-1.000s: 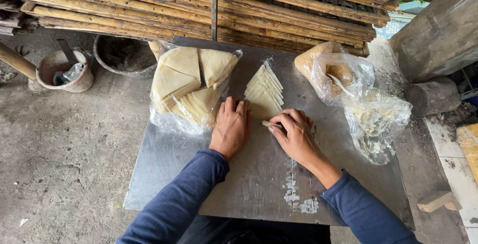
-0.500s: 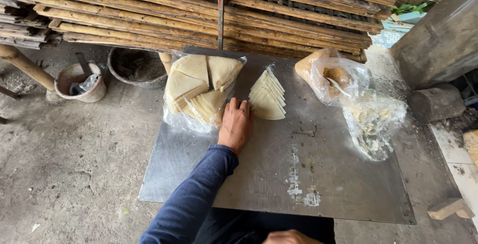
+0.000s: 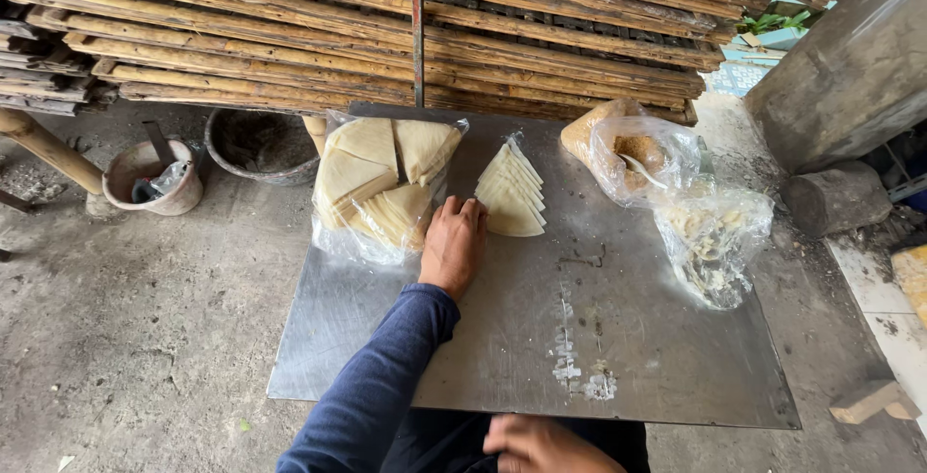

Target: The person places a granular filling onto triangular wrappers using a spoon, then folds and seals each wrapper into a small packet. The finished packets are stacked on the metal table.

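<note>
The fanned stack of triangular wrappers (image 3: 512,191) is lying near the far middle of the metal sheet (image 3: 666,357), thin pale sheets overlapping like a spread deck, points toward the far edge. Your left hand (image 3: 454,246) is resting flat beside it, palm down and fingers loosely extended, gripping nothing; the fingertips are reaching the fan's near left corner, though you cannot tell whether they are actually touching it. Just left of that hand, a clear plastic bag of wrappers (image 3: 377,188) is sitting open, holding larger wedge-shaped bundles of the same cream-coloured, matte sheets.

Your right hand (image 3: 541,444) is showing only partly at the bottom edge, close to your body, well apart from the fan; you cannot tell whether it is closed or holding anything.

To the right, a crinkled plastic bag of brown filling (image 3: 632,150) is standing open with a spoon in it, and another clear bag (image 3: 715,241) of pale crumbly bits is slumping beside it. White powdery smears are marking the dull, scratched sheet between you and the fan. Rough bamboo poles (image 3: 290,39) are stacked along the far side, a worn bucket (image 3: 150,179) and a dark basin (image 3: 256,145) are sitting on the concrete floor at the left.
</note>
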